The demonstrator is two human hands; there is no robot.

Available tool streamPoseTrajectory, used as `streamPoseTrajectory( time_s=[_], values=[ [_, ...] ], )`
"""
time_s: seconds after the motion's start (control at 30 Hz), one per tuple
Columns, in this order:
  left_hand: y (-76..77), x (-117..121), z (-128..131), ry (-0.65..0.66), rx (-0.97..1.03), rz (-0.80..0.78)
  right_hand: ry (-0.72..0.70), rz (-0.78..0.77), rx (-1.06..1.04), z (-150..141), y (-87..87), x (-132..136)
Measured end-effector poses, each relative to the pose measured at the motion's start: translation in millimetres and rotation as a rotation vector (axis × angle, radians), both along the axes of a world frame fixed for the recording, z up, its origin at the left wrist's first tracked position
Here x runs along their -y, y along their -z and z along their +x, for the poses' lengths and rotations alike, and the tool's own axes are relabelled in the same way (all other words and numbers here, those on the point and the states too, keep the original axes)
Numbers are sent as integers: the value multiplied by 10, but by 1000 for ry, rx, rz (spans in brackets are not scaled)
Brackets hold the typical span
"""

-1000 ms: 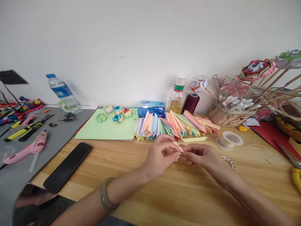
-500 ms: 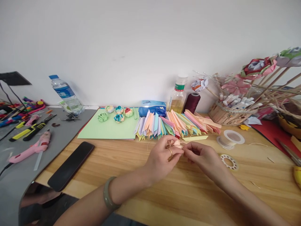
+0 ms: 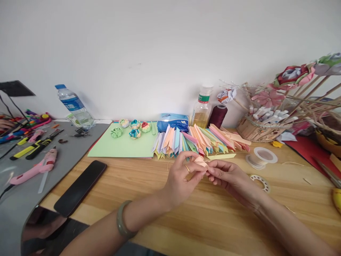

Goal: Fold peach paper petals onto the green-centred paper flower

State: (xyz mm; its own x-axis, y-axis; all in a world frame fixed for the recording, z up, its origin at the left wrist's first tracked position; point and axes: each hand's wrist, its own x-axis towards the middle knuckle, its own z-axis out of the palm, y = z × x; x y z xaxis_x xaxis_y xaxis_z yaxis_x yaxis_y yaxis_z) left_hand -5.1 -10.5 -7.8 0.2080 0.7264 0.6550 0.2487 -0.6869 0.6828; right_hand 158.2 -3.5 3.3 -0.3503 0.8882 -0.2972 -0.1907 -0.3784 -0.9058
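Note:
My left hand (image 3: 183, 177), with a ring on one finger and a bangle at the wrist, closes round a small folded piece of peach paper (image 3: 200, 162). Its upper folds show above the fingers; the lower part is hidden. My right hand (image 3: 226, 177) meets it from the right, thumb and forefinger pinched at the paper's right edge. Fingertips of both hands touch or nearly touch. Just beyond them lies a row of folded paper strips (image 3: 176, 142) in many colours. A spool of pale thread (image 3: 261, 158) stands right of my right hand, near a white ring with holes (image 3: 262, 183).
Several paper rosettes (image 3: 135, 133) rest on green paper sheets (image 3: 119, 147). A black phone (image 3: 80, 188) and pink glue gun (image 3: 37, 169) lie left. Along the wall stand a water bottle (image 3: 73, 106), an oil-coloured bottle (image 3: 201, 112), a dark thread cone (image 3: 217, 115) and a basket (image 3: 255, 129).
My right hand has turned, its fingers now curled under the thumb at the paper. The left fingers have shifted slightly up around it.

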Motion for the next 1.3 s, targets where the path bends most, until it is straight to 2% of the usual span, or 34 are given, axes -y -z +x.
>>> streamPoseTrajectory(
  time_s=[0.17,0.4,0.63,0.73,0.93,1.13,1.2,1.3],
  values=[
    [3,2,2,-13,8,26,61,-38,-72,4,11,8],
    [14,2,-1,-16,26,-18,30,-31,-43,19,11,-8],
    [8,1,10,-12,34,-73,2,258,207,-23,-66,22],
    [9,-1,11,-21,28,-98,-12,336,315,-44,-100,40],
    [20,-15,15,-38,37,-131,-56,438,393,-31,-88,47],
    [21,0,7,-8,45,-144,-32,443,428,-3,-70,44],
    [29,2,8,32,104,-209,-9,433,421,2,-76,37],
    [51,-22,13,93,230,-427,13,452,422,11,-89,21]
  ],
)
